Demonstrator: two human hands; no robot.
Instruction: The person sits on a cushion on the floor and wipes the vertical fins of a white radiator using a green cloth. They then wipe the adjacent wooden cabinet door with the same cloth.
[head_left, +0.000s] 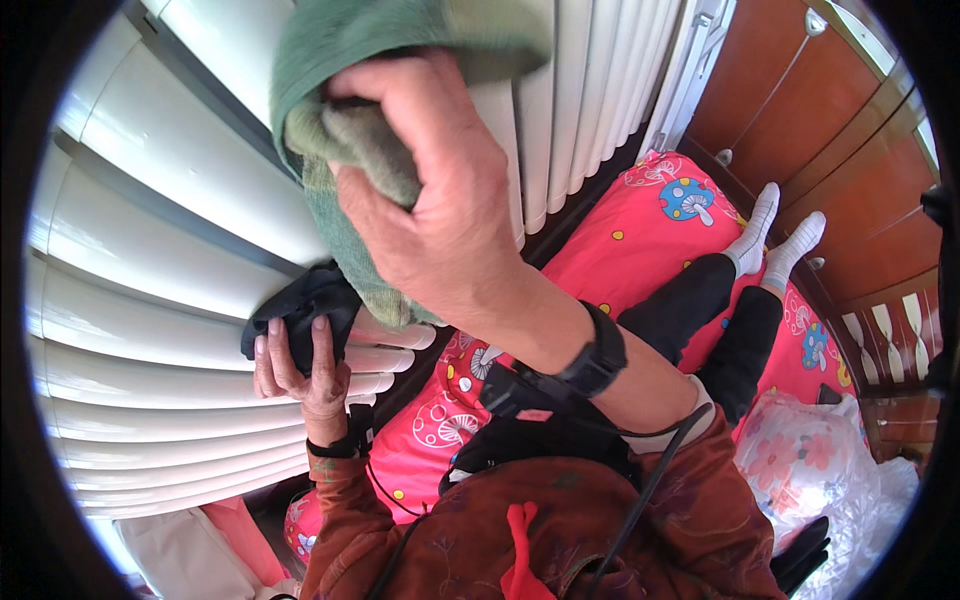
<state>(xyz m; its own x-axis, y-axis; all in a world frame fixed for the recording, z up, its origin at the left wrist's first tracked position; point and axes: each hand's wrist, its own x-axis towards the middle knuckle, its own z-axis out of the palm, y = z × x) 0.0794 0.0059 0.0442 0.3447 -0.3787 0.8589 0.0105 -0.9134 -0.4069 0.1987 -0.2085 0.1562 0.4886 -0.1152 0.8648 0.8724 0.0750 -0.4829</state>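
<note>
A green cloth (330, 217) is bunched in my right hand (457, 195), raised high near the top of the view; part of the cloth is blurred and hangs down beside the thumb. Lower and to the left, my left hand (300, 375) holds a dark cloth (311, 304) against the white column radiator (165, 330), fingers spread over the fabric. The green cloth's lower end hangs close to the dark one. Each wrist wears a black band.
Legs in dark trousers with white socks (754, 232) rest on pink mushroom-print bedding (585, 259). Brown wooden cabinet doors (780, 97) stand beyond. A clear plastic bag (810, 457) with flower print lies at right, near a black glove (802, 559). Cables run along the arms.
</note>
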